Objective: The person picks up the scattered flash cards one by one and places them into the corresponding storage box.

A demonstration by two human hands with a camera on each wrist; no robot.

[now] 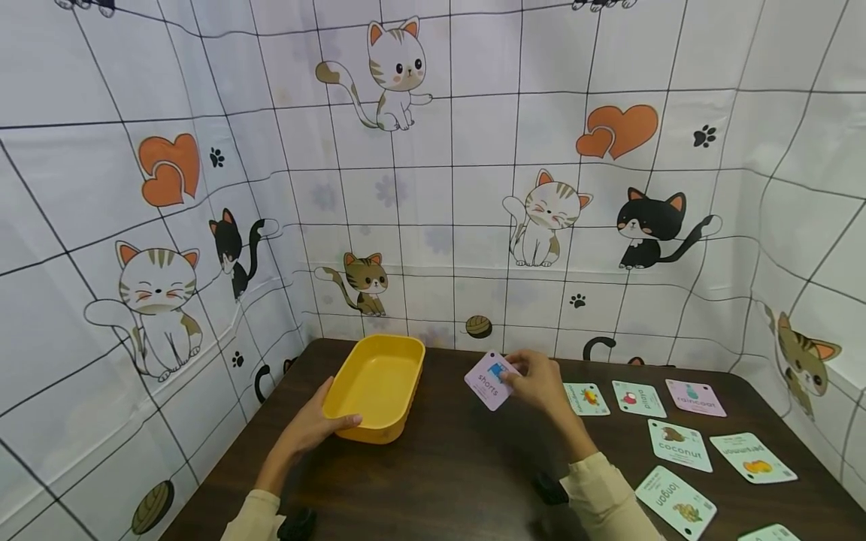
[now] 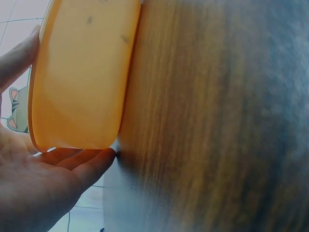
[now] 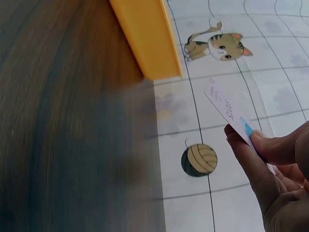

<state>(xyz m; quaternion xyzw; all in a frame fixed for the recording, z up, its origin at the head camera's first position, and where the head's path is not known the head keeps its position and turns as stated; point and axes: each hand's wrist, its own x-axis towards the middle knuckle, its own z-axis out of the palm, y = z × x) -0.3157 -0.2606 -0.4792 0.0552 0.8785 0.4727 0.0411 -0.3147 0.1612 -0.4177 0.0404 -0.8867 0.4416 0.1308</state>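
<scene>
A yellow plastic tray stands on the dark wooden table, and nothing shows inside it. My left hand grips its near left corner, with the thumb at the rim. In the left wrist view the fingers wrap around the outside of the tray's end. Right of the tray, my right hand pinches a pink flash card printed "shorts" with a blue picture. The right wrist view shows the card held up between thumb and fingers, apart from the tray.
Several flash cards lie on the table's right side, among them a pink raincoat card, a coconut card and a longan card. A cat-printed white sheet hangs behind the table and along both sides.
</scene>
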